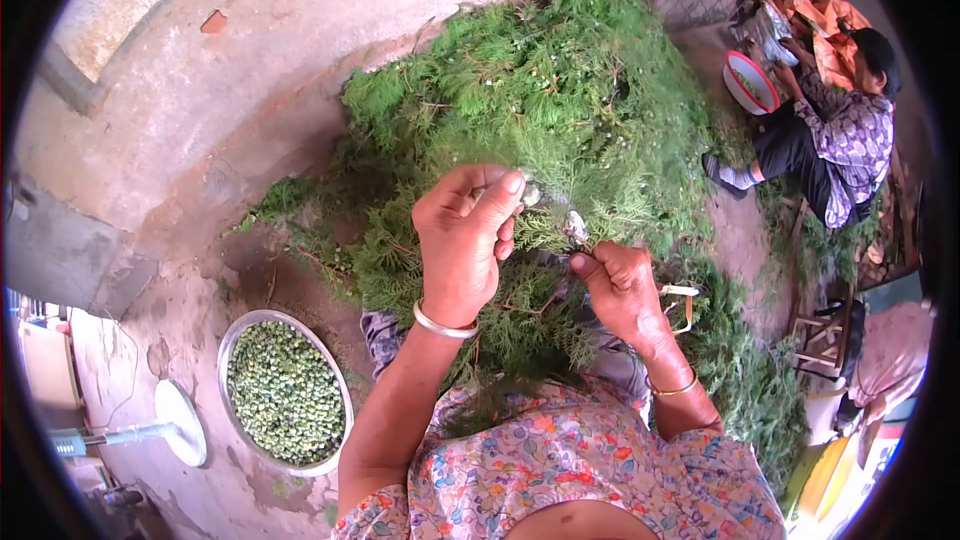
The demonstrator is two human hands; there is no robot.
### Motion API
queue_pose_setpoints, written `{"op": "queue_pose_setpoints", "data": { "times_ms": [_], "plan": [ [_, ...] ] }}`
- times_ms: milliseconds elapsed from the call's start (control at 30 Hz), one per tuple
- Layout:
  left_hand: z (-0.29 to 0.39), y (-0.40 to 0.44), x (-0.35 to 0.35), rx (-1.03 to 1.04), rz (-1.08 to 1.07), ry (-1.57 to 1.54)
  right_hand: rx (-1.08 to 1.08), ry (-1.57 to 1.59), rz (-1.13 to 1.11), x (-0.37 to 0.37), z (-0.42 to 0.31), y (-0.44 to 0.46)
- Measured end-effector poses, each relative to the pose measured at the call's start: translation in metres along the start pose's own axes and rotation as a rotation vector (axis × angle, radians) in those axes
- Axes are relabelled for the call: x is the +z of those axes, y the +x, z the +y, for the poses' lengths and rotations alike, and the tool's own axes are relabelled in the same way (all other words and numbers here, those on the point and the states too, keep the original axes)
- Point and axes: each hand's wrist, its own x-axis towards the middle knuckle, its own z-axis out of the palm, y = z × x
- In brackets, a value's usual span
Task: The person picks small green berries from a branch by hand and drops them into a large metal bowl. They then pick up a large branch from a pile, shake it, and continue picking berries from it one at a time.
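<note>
My left hand (pixel 465 240), with a silver bangle at its wrist, is raised in front of me. Its thumb and fingers pinch together around small pale green cones (pixel 530 195). Just right of it and a little lower, my right hand (pixel 620 290) grips the stem end of a green conifer sprig (pixel 545 230) between thumb and curled fingers. The sprig's feathery leaves spread between the two hands. Below and behind both hands lies a large heap of cut conifer branches (pixel 520 90), some of it across my lap.
A metal basin (pixel 345 410) full of small green cones stands at the lower left, beside a fan's round base (pixel 180 423). At the upper right, another person (pixel 845 140) sits near a red-rimmed bowl (pixel 750 83) and an orange sack (pixel 830 20). A wooden stool (pixel 822 340) is lower right.
</note>
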Motion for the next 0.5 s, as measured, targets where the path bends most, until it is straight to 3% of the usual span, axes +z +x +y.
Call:
{"op": "queue_pose_setpoints", "data": {
  "times_ms": [167,300,367,500],
  "plan": [
    [-0.006,-0.001,0.000,-0.053,0.087,-0.043,-0.077,-0.023,0.019,0.005,0.000,-0.001],
    [-0.016,0.001,-0.005,0.037,0.033,0.088,-0.058,-0.082,-0.017,0.005,-0.003,-0.002],
    [-0.022,0.004,-0.008,0.210,0.029,0.308,-0.130,-0.133,0.019,0.006,-0.003,-0.003],
    [-0.014,0.001,-0.008,0.106,0.027,0.152,-0.126,-0.125,0.013,0.005,-0.003,-0.003]
  ]
}}
